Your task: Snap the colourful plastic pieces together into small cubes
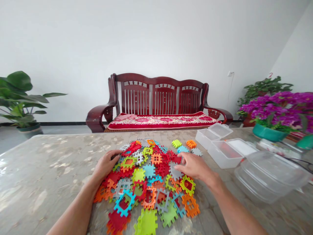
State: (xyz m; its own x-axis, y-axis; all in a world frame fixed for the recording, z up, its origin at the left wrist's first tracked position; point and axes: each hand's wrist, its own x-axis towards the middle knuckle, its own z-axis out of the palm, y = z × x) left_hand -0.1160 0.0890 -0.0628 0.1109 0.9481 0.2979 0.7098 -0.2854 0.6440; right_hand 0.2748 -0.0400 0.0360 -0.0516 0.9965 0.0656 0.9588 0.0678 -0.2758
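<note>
- Had toothed pieces [149, 170] heaped across the table [53, 163], toward its far edge.
- Rested the left hand [107, 163] at their left side, with thumb and fingers apart.
- Had the right hand [193, 165] at a red piece [174, 159], with thumb and forefinger bent; could not tell whether pinching.

Tiles [149, 170], assorted colours, heaped on table [61, 160]; left hand [107, 164], right hand [194, 165] at opposite sides; boxes [217, 158], flowers [281, 106] to right; bench [164, 81] behind.
</note>
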